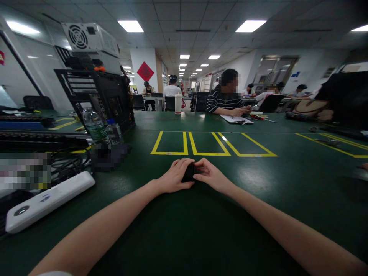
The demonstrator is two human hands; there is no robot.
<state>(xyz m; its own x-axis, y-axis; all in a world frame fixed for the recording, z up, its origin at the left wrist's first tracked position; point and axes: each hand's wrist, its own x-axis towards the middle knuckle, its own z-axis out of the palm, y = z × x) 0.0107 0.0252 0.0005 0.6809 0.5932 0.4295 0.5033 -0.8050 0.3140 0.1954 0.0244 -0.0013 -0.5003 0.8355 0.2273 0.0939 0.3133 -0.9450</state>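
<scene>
A small black object (188, 173), roughly box-shaped, is between my two hands just above or on the green table (184, 230); its exact kind does not show. My left hand (175, 177) is closed around its left side, with the fingers over the top and the thumb at the near edge. From the right, my right hand (211, 176) pinches at the object's edge with thumb and fingertips. The fingers cover much of the object. Beyond the hands, yellow tape outlines (169, 153) mark the tabletop.
To the left stand a black computer case (115, 101) with a power supply (90, 38) on top, water bottles (94, 124), cables and a long white device (51, 201). Across the table are a white cup (178, 103), a clipboard (235, 119) and a seated person (227, 96).
</scene>
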